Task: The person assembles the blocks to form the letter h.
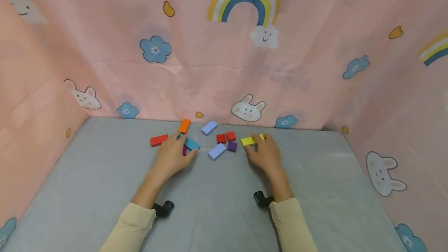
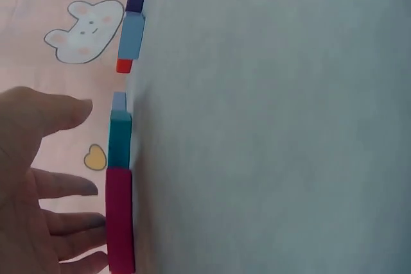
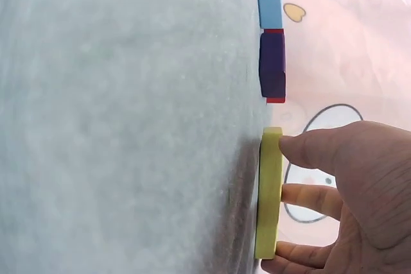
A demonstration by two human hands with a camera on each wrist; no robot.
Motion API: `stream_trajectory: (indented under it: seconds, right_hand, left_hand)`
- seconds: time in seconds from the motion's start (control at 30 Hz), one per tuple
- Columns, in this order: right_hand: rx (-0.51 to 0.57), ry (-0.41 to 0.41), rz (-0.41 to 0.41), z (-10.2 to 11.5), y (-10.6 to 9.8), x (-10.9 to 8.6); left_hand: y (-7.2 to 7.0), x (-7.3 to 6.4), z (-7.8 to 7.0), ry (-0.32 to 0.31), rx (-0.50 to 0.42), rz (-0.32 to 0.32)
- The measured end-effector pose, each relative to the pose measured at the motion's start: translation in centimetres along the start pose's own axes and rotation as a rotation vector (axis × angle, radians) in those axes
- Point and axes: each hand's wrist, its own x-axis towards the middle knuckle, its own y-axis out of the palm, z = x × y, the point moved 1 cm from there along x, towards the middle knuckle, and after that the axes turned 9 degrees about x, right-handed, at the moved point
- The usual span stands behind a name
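Observation:
In the head view, my left hand [image 1: 172, 154] spreads its fingers low over a blue block [image 1: 191, 144] and a magenta block, both partly covered. The left wrist view shows the magenta block [image 2: 120, 221] end to end with the teal-looking blue one, fingertips right behind it and the thumb apart. My right hand [image 1: 266, 154] holds a long yellow block [image 1: 249, 141]. In the right wrist view, its thumb meets one end of the yellow block [image 3: 269, 194] while fingers curl at the far side and other end.
Between the hands lie two light-blue blocks [image 1: 217, 151], two small red blocks [image 1: 221, 139] and a purple block [image 1: 232, 146]. Left of them are an orange block [image 1: 184, 126] and a red-orange block [image 1: 159, 140]. A pink printed curtain [image 1: 196, 84] borders the grey table [image 1: 217, 213].

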Motion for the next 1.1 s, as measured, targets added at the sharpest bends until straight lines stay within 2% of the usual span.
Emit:
stream_trajectory:
  seconds: [0.13,0.37,0.57,0.73,0.93,1.1]
  right_hand:
    - [-0.008,0.015,-0.023,-0.3,0.2,0.1]
    - [0.012,0.019,-0.041,-0.1,0.6,-0.3]
    - [-0.003,-0.011,-0.051,0.3,0.1,-0.2]
    - [0.001,-0.027,-0.054,0.8,-0.5,0.2]
    - [-0.006,0.006,-0.035,0.9,-0.5,0.0]
    - [-0.012,-0.003,-0.021,0.7,-0.4,-0.3]
  left_hand:
    - [0.4,-0.1,-0.5,0.003,0.016,-0.001]
    - [0.4,-0.7,-0.2,0.007,0.028,0.062]
    - [0.2,-0.3,-0.4,0.029,0.045,0.086]
    - [-0.4,0.1,-0.6,0.052,0.093,0.08]
    - [-0.7,0.1,-0.8,0.071,0.078,0.083]
    - [-0.4,-0.2,-0.7,0.074,0.066,0.062]
